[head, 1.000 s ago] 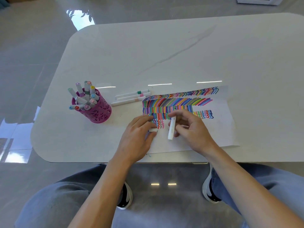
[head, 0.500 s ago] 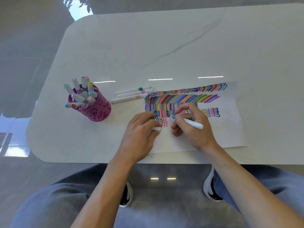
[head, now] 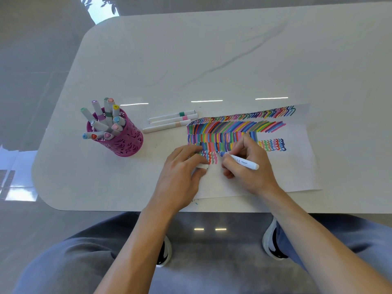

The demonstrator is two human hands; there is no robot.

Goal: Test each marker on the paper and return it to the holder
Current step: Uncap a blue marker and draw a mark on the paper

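Note:
A white sheet of paper [head: 297, 166] covered in rows of coloured strokes lies on the table. My right hand [head: 248, 166] grips a white marker [head: 241, 161] with its blue tip down on the paper, beside the lowest row of squiggles. My left hand [head: 182, 175] rests on the paper's left edge and pinches a small white cap [head: 202, 166] between thumb and fingers. A magenta perforated holder [head: 125, 139] at the left carries several capped markers [head: 101, 122].
Three white markers [head: 172, 120] with green, pink and peach bands lie side by side between the holder and the paper. The white marble table [head: 212, 60] has a rounded near edge just in front of my knees.
My right hand turned the marker from upright to writing position and brought its tip down to the paper. The left hand stayed on the paper's edge with the cap.

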